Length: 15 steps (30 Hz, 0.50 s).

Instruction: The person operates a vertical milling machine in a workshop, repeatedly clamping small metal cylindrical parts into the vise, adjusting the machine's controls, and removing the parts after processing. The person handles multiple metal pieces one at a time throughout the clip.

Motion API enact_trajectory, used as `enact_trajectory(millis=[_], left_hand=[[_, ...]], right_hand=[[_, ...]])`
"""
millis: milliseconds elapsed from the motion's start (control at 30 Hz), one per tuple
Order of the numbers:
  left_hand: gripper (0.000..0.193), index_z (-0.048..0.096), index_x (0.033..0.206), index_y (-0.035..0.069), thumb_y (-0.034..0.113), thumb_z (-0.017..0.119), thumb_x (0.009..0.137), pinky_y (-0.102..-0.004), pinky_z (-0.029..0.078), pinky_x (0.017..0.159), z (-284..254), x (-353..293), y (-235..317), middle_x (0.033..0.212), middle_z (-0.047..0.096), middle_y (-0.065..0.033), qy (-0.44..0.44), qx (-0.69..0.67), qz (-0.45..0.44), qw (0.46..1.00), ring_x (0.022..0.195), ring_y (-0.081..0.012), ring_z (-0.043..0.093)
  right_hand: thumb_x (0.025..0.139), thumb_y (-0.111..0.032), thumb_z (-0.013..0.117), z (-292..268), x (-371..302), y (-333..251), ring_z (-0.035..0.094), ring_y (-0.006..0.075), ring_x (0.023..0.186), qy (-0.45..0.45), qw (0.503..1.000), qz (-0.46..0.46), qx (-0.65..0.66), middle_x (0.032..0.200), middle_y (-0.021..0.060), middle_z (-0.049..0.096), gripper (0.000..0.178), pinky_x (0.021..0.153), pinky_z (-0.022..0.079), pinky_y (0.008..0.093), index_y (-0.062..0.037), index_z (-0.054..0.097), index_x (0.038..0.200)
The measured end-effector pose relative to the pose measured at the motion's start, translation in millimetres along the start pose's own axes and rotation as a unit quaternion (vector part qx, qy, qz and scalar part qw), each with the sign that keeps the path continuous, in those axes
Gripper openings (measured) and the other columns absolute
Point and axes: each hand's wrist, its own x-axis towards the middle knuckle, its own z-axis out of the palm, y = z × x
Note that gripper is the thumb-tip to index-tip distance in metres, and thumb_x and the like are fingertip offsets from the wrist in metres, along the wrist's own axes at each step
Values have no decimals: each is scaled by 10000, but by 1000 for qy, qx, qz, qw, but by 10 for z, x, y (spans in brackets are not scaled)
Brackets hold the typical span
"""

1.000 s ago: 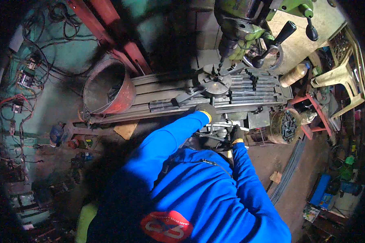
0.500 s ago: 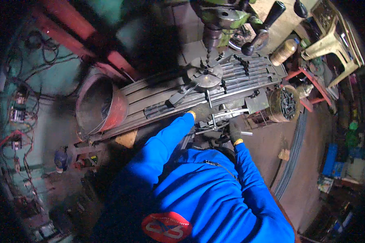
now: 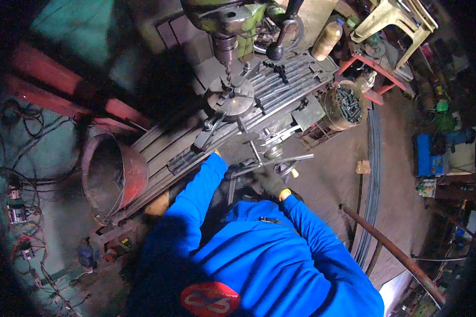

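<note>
Blue cloth covers your torso and both arms; this jacket [image 3: 269,243] fills the lower middle of the view. Ahead of you a slotted steel table [image 3: 159,152] runs aslant, from lower left to upper right, under a green drill head [image 3: 222,18]. A bundle of long rods [image 3: 374,174] lies on the floor to your right, with a rusty pipe [image 3: 391,248] slanting nearby. A red bucket [image 3: 135,171] stands at the table's left end. Right of the table, a round container [image 3: 330,110] holds dark metal pieces, and a capped plastic bottle [image 3: 327,42] is near the table's far right end. Short steel bars [image 3: 288,87] lie side by side on the table, just right of a round jawed chuck [image 3: 239,105].

On your side of the chuck, a long steel bar [image 3: 300,158] crosses the lower end of a slanting steel rod [image 3: 255,149]. Your right hand [image 3: 271,182], dark-gloved, is at that bar's near side; you cannot tell whether its fingers grip. Your left hand [image 3: 237,149], also gloved, is beside the rod at the table's near edge, its fingers too dark to read. Smallest, a drill bit [image 3: 228,73] points down above the chuck.
</note>
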Motion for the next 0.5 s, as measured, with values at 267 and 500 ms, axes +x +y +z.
enact_trajectory(millis=[267, 500], left_hand=[[433, 484, 1346, -40, 252, 473, 1026, -512, 421, 1105, -181, 243, -338, 1382, 540, -250, 45, -564, -57, 823, 1300, -388, 503], [455, 502, 1331, -29, 293, 474, 1011, -542, 408, 1096, -12, 120, 10, 1379, 533, -260, 96, -578, -32, 809, 1286, -409, 500]], right_hand=[[960, -332, 571, -129, -331, -369, 653, 455, 927, 105, 953, -264, -102, 1052, 248, 685, 549, 778, 524, 519, -188, 453, 1477], [947, -352, 579, -226, 28, 31, 631, 445, 953, 63, 973, -154, -161, 998, 250, 669, 364, 857, 491, 528, -33, 631, 1114]])
